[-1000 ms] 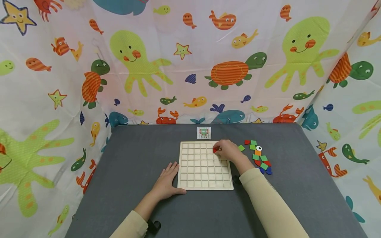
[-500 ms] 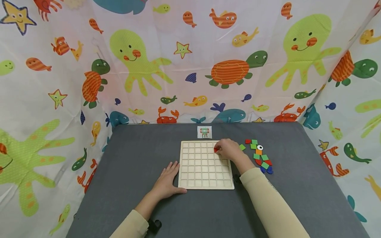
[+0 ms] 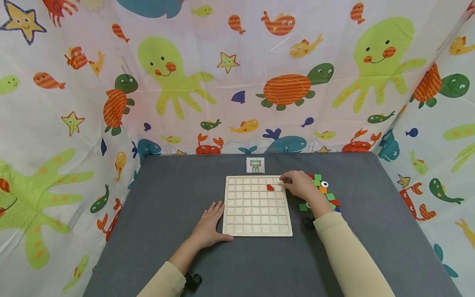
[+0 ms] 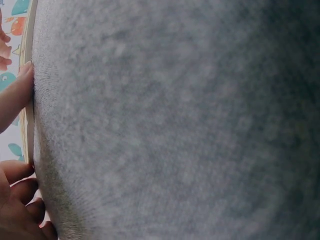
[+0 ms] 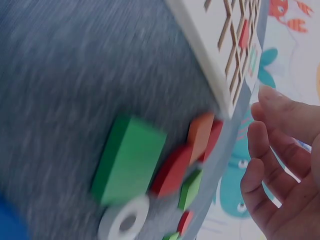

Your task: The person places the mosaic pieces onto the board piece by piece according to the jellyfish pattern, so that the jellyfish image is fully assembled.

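The pale wooden grid board (image 3: 257, 219) lies flat on the grey table. In one of its upper right cells sits a red quarter-round piece (image 3: 270, 187), also visible in the right wrist view (image 5: 244, 35). My left hand (image 3: 206, 229) rests at the board's lower left corner, fingers along the left side, thumb at the front edge; the left wrist view shows that thumb (image 4: 17, 95) against the board's side. My right hand (image 3: 301, 185) hovers by the board's upper right corner, fingers bent loosely, nothing between them in the right wrist view (image 5: 290, 150).
Right of the board lie several loose pieces, partly behind my right hand: green (image 5: 131, 162), red (image 5: 171, 171), orange (image 5: 200, 135), blue (image 3: 337, 209) and a white ring-marked one (image 5: 123, 220). A small picture card (image 3: 255, 165) lies behind the board. A patterned cloth (image 3: 237, 82) hangs behind the table.
My right hand has let go of the red piece, which stays in its cell, and has moved right to the board's corner. My left hand has stayed in place.
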A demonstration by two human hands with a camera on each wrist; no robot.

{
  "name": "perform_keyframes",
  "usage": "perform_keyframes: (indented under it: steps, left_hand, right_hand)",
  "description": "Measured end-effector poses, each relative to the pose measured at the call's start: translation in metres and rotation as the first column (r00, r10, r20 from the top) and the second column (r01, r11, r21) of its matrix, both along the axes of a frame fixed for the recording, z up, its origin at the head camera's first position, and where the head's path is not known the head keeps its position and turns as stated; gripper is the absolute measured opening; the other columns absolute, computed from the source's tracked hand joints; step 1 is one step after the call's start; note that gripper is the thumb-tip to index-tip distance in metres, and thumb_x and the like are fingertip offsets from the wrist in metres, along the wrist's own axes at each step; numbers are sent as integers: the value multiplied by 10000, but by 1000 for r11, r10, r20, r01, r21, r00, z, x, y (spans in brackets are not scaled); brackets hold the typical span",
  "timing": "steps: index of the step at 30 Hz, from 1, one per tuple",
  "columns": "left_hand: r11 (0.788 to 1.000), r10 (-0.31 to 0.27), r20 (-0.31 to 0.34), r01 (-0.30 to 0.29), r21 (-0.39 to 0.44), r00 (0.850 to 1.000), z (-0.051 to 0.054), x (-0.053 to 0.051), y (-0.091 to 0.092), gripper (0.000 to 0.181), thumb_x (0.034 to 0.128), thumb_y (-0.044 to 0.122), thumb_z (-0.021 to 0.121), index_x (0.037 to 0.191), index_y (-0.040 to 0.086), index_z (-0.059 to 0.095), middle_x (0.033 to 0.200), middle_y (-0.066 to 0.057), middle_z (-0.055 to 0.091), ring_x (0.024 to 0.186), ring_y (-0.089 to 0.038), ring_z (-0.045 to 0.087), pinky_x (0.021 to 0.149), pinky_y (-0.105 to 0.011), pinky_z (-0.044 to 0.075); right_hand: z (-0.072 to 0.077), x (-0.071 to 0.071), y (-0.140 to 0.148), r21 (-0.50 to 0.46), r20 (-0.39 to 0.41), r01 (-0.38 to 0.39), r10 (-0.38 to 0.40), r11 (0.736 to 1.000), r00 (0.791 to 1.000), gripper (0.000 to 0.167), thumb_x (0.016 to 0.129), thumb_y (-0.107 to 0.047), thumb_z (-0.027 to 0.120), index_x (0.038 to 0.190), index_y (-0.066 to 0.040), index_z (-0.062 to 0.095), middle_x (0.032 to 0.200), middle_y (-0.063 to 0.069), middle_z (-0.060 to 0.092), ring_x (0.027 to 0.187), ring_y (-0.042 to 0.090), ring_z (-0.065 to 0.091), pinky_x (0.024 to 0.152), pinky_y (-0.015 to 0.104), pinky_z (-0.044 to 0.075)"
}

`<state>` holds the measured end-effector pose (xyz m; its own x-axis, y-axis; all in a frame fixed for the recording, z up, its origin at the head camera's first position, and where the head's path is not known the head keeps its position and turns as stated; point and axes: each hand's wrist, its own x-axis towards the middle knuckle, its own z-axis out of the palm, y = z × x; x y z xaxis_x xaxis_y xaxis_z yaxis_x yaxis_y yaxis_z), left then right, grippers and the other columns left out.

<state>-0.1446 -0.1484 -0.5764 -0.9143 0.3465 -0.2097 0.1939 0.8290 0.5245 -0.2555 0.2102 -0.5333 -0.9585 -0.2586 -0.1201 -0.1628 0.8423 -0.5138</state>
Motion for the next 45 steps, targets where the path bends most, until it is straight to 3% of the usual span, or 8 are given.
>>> perform_keyframes:
  steps: [9,19,27,34,39,45]
  left_hand:
    - [1000,-10,-24,10,23,1000,-3,2,-2,1189,721,559,863,1611,83,237,1687,-109,181,1572,-319,105,1249,-566,143]
    - [999,-18,-23,19,32,1000,-4,1,-3,1198,719,570,860,1612,80,231,1688,-110,176,1572,-321,102,1248,-570,139]
    - [1000,-16,-27,17,26,1000,-4,0,-2,1200,714,553,870,1611,74,232,1686,-111,182,1571,-324,106,1247,-574,141]
    - [999,-9,-18,10,31,1000,-3,0,-2,1201,711,564,868,1609,72,240,1686,-113,183,1572,-324,105,1248,-572,141]
    - [1000,-13,-17,13,24,1000,-3,0,-2,1189,722,559,862,1610,73,238,1686,-116,179,1572,-326,103,1249,-571,137]
    - [1000,-10,-22,10,22,1000,-2,1,-1,1191,718,557,866,1609,71,242,1684,-117,189,1570,-328,111,1247,-574,139]
  right_hand:
    - [-2,10,35,-32,-33,37,-38,999,999,288,944,-144,721,1223,-74,728,1138,131,718,914,254,656,745,412,574]
    - [-10,13,59,-42,-42,58,-59,997,997,301,928,-79,722,1229,-65,722,1198,178,674,958,290,610,854,506,549]
    - [-11,10,67,-40,2,73,-73,997,997,350,920,-30,709,1267,-73,697,1260,190,641,1048,337,611,914,539,541]
    - [-17,4,68,0,24,27,-27,1000,999,415,923,-16,694,1334,-59,652,1304,201,619,1088,353,601,976,572,505]
    - [-21,1,68,37,7,-2,2,999,1000,400,926,-39,702,1323,-32,660,1276,192,621,1008,314,602,920,524,530]
    - [-22,-1,69,50,-10,5,-4,999,1000,297,910,-88,737,1192,3,718,1070,169,645,855,257,576,771,432,531]
